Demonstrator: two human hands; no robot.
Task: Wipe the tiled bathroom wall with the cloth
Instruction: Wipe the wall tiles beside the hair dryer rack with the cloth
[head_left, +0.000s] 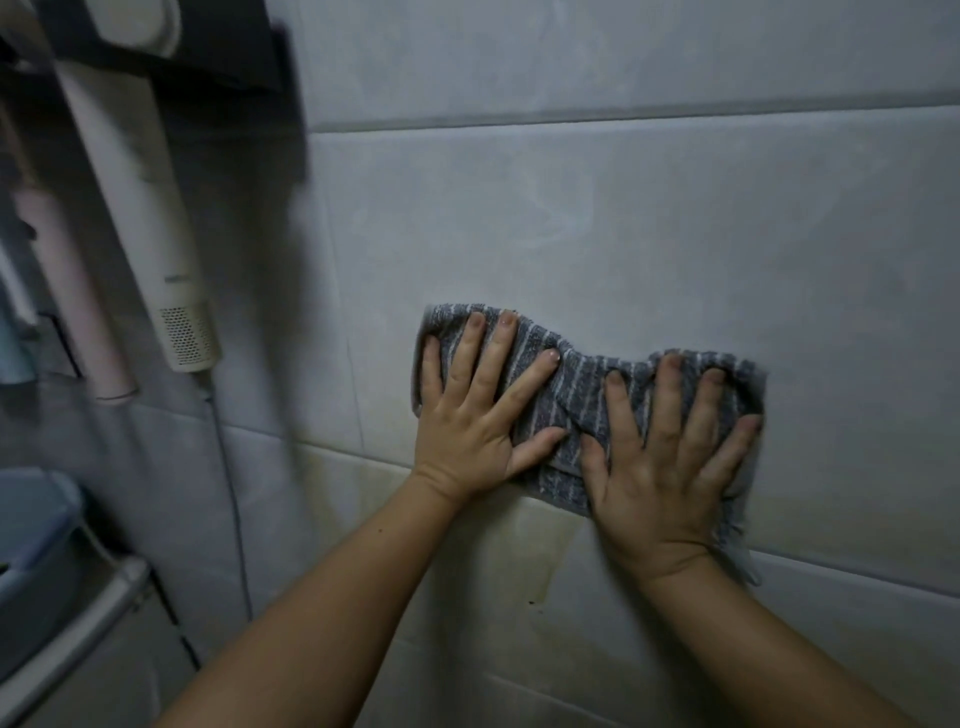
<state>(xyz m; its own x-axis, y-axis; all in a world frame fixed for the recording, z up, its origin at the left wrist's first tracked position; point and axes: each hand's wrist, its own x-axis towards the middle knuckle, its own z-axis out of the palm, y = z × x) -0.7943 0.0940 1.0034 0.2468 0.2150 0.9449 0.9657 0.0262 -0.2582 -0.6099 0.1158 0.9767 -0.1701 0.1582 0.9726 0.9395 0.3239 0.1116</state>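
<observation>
Cloth (587, 395): grey with pale stripes, bunched at the middle, held flat against the tiled wall (623, 218), to the right of and lower than the hair dryer (156, 234).
Left hand (478, 415): fingers spread, pressed on the cloth end nearer the hair dryer.
Right hand (665, 467): fingers spread, pressed on the cloth end farther from the hair dryer.
Hair dryer: white, hung with its grille end downward.
Blue container (36, 545): seen well below the hair dryer.
</observation>
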